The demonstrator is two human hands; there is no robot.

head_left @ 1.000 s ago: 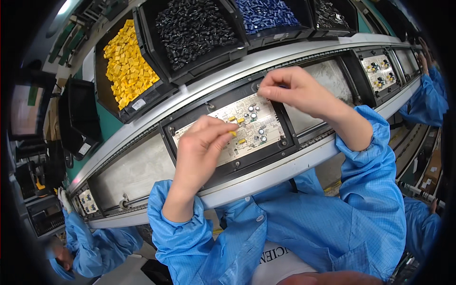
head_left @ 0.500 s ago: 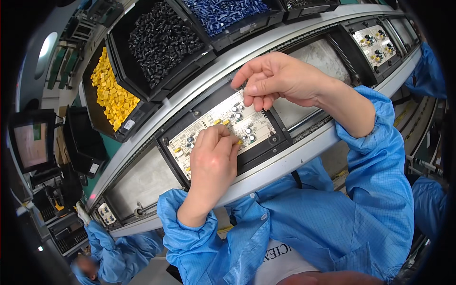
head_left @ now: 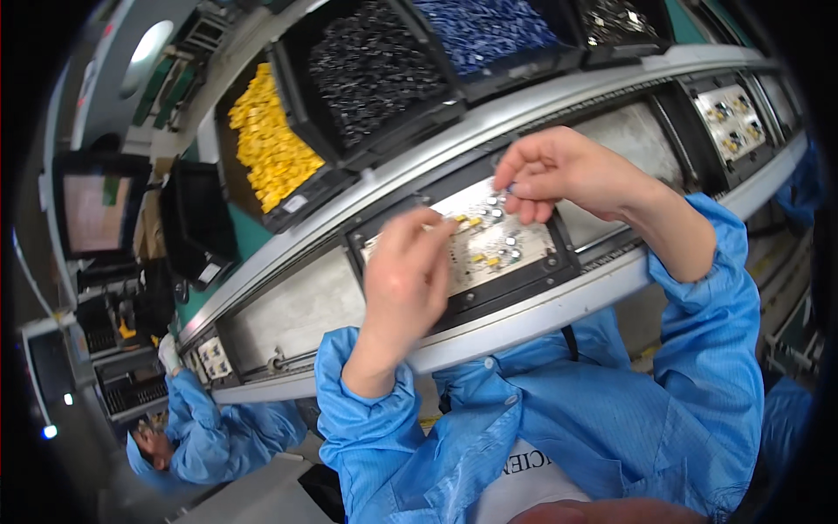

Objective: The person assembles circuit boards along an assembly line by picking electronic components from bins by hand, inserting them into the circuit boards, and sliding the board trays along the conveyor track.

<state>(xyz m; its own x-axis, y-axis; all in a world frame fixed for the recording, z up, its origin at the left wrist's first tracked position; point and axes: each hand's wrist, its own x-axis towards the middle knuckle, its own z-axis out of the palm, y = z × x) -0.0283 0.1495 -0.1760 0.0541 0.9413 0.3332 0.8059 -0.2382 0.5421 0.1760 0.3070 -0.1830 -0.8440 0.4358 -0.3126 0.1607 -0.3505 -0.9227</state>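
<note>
A pale circuit board (head_left: 471,278) lies in a black frame on the conveyor line before me. It bears small yellow block components (head_left: 485,259) and silver-topped round capacitors (head_left: 511,242). My left hand (head_left: 403,275), blurred by motion, is over the board's left part and hides it; its fingers are bent, and whether they hold anything does not show. Above the board's far right corner, my right hand (head_left: 559,175) is closed, with a small dark blue component (head_left: 512,187) between thumb and fingers.
Beyond the rail stand black bins of yellow blocks (head_left: 271,144), black parts (head_left: 371,70), blue parts (head_left: 489,31) and metallic parts (head_left: 615,19). More framed boards sit at right (head_left: 731,122) and far left (head_left: 212,358). A co-worker in blue (head_left: 223,441) is at lower left; a monitor (head_left: 98,210) stands left.
The whole view has shifted, so bins and board appear farther right. My left hand has come away from the yellow components, which now show uncovered. My right hand stays above the board's far right corner.
</note>
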